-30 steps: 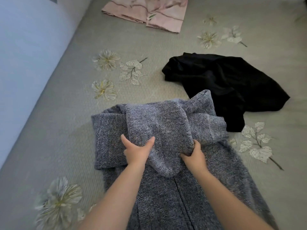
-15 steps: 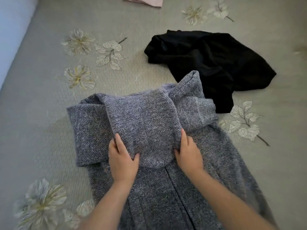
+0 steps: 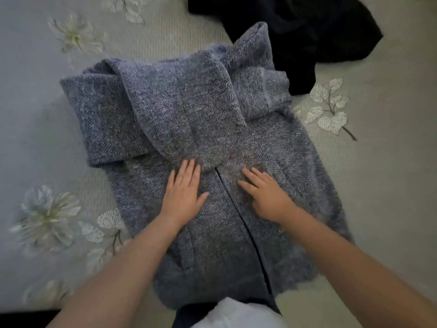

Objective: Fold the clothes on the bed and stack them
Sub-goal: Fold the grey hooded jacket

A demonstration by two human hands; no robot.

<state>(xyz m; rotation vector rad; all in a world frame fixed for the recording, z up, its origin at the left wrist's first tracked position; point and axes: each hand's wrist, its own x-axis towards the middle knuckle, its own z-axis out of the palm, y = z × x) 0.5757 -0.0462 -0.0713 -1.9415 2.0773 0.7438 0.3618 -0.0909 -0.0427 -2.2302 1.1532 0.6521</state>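
A grey knitted hooded cardigan (image 3: 184,107) lies on the bed (image 3: 33,129), front up, with its sleeves folded across the chest and the hood laid down over them. My left hand (image 3: 183,192) rests flat on the cardigan just below the hood's tip, fingers straight. Right of the centre opening, my right hand (image 3: 264,192) lies on the knit with its fingers spread. A crumpled black garment (image 3: 307,31) sits beyond the cardigan at the upper right, touching its far sleeve.
The bedspread is pale grey-green with embroidered flowers (image 3: 45,218) and leaves (image 3: 328,110). The bed's near edge runs along the bottom left, with a dark gap (image 3: 26,319) below it. White cloth on my body (image 3: 238,313) shows at the bottom centre.
Both hands have let go of the hood's edges and slid down toward me onto the cardigan's front, now lying flat. The camera has tilted down, so the pink garment is out of view.
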